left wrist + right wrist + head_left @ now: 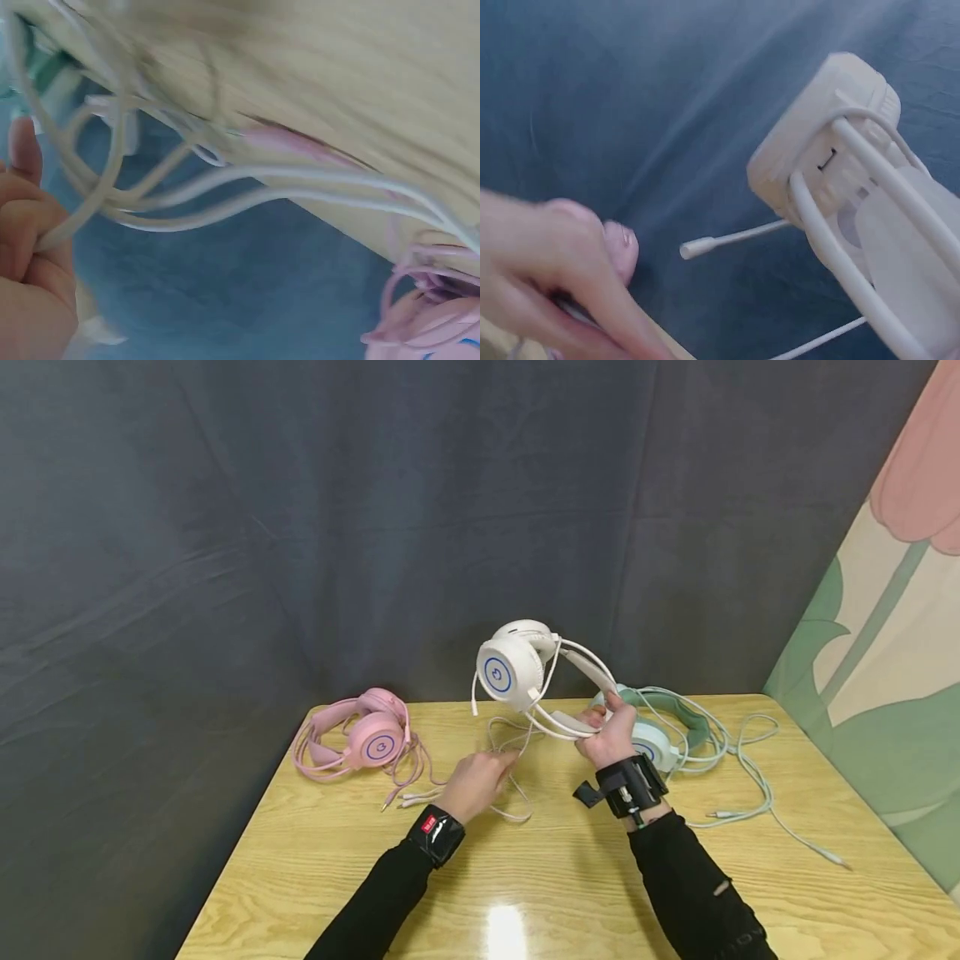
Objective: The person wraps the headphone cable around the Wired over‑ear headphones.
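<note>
White headphones (506, 672) with a blue ring on the ear cup are raised over the table, tilted, their thin microphone boom (735, 238) pointing outward. My right hand (611, 735) grips them by the headband (581, 727). Lower and to the left, my left hand (476, 785) has its fingers curled round the white cable (517, 814). Loops of that cable hang from the hand in the left wrist view, and a stretch of it trails over the wood. The white plugs (420, 797) stick out on the left of that hand.
Pink headphones (378, 739) with a bundled cord lie at the table's left back corner. Pale green headphones (652, 743) lie behind my right hand, their cable (765, 793) spread rightward. A dark curtain (450, 527) hangs behind the wooden table (570, 893).
</note>
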Demonstrator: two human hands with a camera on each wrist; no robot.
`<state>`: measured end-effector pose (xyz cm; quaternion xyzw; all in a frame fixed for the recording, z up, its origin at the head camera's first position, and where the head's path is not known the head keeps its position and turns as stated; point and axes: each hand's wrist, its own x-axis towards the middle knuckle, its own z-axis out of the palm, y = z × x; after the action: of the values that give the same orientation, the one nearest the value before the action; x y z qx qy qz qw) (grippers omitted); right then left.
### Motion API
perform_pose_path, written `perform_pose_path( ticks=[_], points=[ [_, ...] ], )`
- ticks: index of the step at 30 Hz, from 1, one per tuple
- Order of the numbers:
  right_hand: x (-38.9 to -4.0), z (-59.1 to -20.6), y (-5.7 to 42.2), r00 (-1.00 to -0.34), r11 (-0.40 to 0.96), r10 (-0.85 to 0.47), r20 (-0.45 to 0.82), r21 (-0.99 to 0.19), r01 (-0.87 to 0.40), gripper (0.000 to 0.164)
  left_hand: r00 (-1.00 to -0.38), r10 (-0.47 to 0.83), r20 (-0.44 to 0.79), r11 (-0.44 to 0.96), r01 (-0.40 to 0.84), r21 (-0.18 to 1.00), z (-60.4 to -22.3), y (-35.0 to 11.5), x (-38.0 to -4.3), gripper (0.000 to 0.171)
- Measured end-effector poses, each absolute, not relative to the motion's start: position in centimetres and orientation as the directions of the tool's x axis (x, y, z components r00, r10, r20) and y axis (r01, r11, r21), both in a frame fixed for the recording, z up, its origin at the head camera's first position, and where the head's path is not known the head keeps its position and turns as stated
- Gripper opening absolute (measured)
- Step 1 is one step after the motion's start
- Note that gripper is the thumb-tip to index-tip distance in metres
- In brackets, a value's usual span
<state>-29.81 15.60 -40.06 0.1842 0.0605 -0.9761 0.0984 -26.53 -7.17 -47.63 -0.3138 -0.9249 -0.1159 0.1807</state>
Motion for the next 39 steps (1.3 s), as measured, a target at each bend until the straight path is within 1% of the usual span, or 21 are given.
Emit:
perform_pose_path(
  ticks=[2, 4, 6, 8, 14, 18, 22, 24, 29, 32, 36, 39],
  points=[
    [-30.2, -39.9, 15.4, -0.923, -0.972, -0.09, -0.373, -0.169, 0.163, 0.043, -0.708, 0.569, 0.419, 0.755, 0.651, 0.075, -47.2, -6.8, -26.0, 0.006],
    [-30.5, -39.8, 15.4, -0.932, -0.95, -0.008, -0.361, -0.288, 0.12, 0.043, -0.68, 0.584, 0.444, 0.739, 0.672, 0.058, -46.8, -6.6, -25.6, 0.003],
    [-30.7, -39.8, 15.5, -0.937, -0.914, 0.049, -0.346, -0.393, 0.097, 0.042, -0.66, 0.587, 0.47, 0.73, 0.682, 0.046, -46.4, -6.6, -25.3, 0.005],
    [-30.8, -39.9, 15.7, -0.94, -0.88, 0.088, -0.33, -0.468, 0.082, 0.041, -0.648, 0.588, 0.485, 0.725, 0.688, 0.04, -46.1, -6.6, -25.1, 0.005],
    [-31.0, -40.2, 16.0, -0.952, -0.796, 0.159, -0.262, -0.604, 0.034, 0.046, -0.633, 0.59, 0.501, 0.716, 0.697, 0.037, -45.4, -6.9, -24.6, 0.006],
    [-31.1, -40.3, 16.1, -0.949, -0.752, 0.197, -0.245, -0.659, 0.015, 0.05, -0.626, 0.582, 0.518, 0.725, 0.689, 0.018, -44.9, -7.1, -24.4, 0.008],
    [-31.4, -40.5, 15.9, -0.936, -0.673, 0.279, -0.215, -0.739, -0.031, 0.048, -0.609, 0.592, 0.528, 0.723, 0.691, -0.015, -44.3, -7.2, -24.1, 0.009],
    [-31.4, -40.5, 15.7, -0.927, -0.605, 0.328, -0.18, -0.794, -0.06, 0.043, -0.597, 0.602, 0.53, 0.722, 0.691, -0.043, -43.8, -7.2, -24.0, 0.011],
    [-30.9, -40.8, 14.8, -0.916, -0.422, 0.396, -0.057, -0.898, -0.126, 0.023, -0.571, 0.61, 0.549, 0.725, 0.683, -0.094, -42.3, -7.7, -23.9, 0.021],
    [-30.7, -40.9, 14.5, -0.901, -0.288, 0.433, 0.034, -0.942, -0.174, 0.016, -0.554, 0.607, 0.57, 0.721, 0.685, -0.104, -41.3, -8.4, -24.1, 0.017],
    [-30.9, -40.9, 14.5, -0.828, 0.018, 0.524, 0.197, -0.975, -0.221, 0.015, -0.541, 0.6, 0.59, 0.717, 0.691, -0.096, -39.8, -9.5, -24.5, 0.009],
    [-30.9, -40.8, 14.4, -0.768, 0.247, 0.551, 0.328, -0.942, -0.225, 0.017, -0.511, 0.602, 0.614, 0.706, 0.7, -0.11, -39.0, -10.0, -25.0, 0.007]
  ],
)
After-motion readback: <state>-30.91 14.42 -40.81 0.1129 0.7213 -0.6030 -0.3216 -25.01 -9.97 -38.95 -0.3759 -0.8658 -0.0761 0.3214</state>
